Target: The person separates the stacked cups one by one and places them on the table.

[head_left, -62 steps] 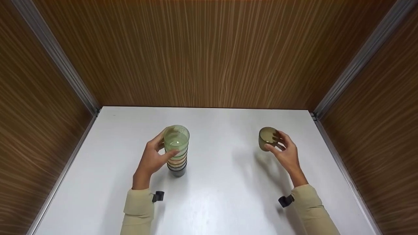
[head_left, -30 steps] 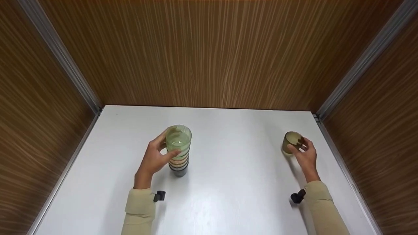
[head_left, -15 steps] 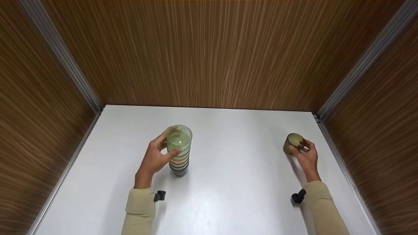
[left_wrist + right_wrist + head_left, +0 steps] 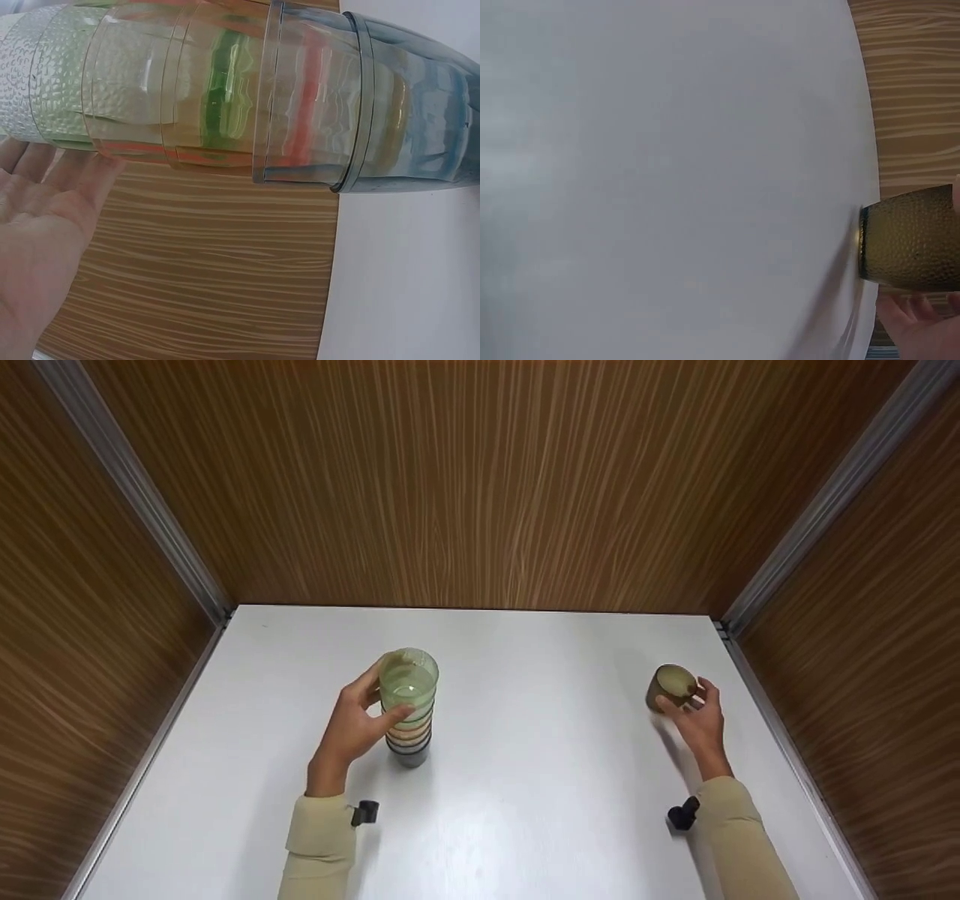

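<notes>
In the head view my left hand [image 4: 358, 727] holds a tall stack of nested drinking glasses [image 4: 409, 735] near its top, thumb in front and fingers behind. The uppermost glass is pale green; amber, clear and grey-blue ones show lower down. The left wrist view shows the stack's ribbed and pebbled walls [image 4: 307, 105] side-on, with the left fingers [image 4: 67, 176] against its upper part. On the right, my right hand [image 4: 697, 727] is around an olive-brown glass [image 4: 661, 686], which stands upright on the table. The thumb lies across its near side; the fingers sit loosely at its right edge.
Both hands are over a white table [image 4: 517, 780]. A wood-grain panel [image 4: 480, 495] rises behind it, and side panels with metal corner strips [image 4: 817, 502] enclose it left and right. Black wrist cameras [image 4: 365, 812] sit on both sleeves.
My right hand has carried the olive-brown glass rightward and lowered it to the table. Its fingers have since loosened slightly around the glass. My left hand and the stack stay in place.
</notes>
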Demonstrator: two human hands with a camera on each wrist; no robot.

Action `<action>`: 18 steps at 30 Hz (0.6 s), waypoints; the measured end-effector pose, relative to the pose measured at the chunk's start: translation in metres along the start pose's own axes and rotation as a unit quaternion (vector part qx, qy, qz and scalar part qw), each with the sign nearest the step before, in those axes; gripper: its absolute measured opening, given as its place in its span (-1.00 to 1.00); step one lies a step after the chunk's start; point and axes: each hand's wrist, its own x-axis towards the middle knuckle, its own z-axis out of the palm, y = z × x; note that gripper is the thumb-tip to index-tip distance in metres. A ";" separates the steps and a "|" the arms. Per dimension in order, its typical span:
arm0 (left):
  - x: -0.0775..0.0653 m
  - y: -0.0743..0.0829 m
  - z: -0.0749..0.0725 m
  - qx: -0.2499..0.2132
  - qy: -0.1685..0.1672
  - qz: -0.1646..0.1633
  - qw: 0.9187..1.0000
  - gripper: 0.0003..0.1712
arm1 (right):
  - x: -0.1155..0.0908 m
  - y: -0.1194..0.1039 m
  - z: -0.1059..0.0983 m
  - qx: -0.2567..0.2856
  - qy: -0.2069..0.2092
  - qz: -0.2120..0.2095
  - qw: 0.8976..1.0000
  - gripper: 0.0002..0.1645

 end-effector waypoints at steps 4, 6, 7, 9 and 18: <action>0.000 -0.003 0.001 -0.002 0.001 0.004 1.000 -0.06 | -0.005 -0.006 0.003 -0.005 0.052 -0.050 0.997 0.15; 0.001 -0.003 0.001 -0.004 0.000 0.006 1.000 -0.06 | -0.008 -0.008 0.006 -0.010 0.091 -0.081 0.992 0.09; 0.001 -0.004 0.001 -0.004 -0.001 0.006 1.000 -0.06 | -0.010 -0.010 0.008 -0.011 0.109 -0.097 0.989 0.06; 0.001 -0.004 0.001 -0.002 -0.002 0.005 1.000 -0.05 | -0.013 -0.015 0.012 -0.010 0.141 -0.125 0.982 0.00; -0.003 -0.004 -0.005 -0.003 0.008 -0.011 1.000 -0.03 | -0.031 -0.056 0.054 0.001 0.166 -0.302 0.939 -0.22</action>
